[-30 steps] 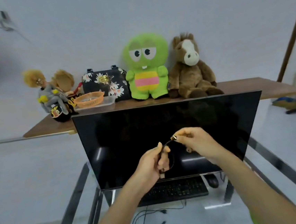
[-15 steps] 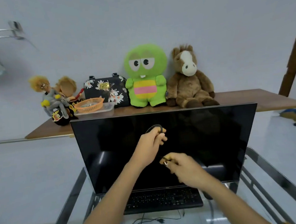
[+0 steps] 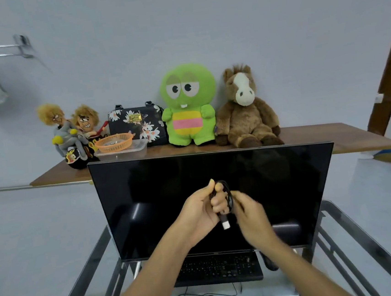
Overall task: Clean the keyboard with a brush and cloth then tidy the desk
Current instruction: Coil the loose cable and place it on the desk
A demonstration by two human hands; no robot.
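While our left hand (image 3: 202, 212) grips a coiled black cable (image 3: 228, 198), our blurred right hand (image 3: 249, 210), at three o'clock, pinches it before the monitor (image 3: 147, 200).

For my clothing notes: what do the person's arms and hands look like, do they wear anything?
Both forearms are bare up to the picture's lower edge: no sleeves, watch, bracelet or gloves show. The left hand has bare fingers with no ring to see. The right hand is blurred, so small details there cannot be told.

Keyboard (image 3: 219, 268) lies before the monitor (image 3: 161, 199); shelf (image 3: 332, 138) behind it.
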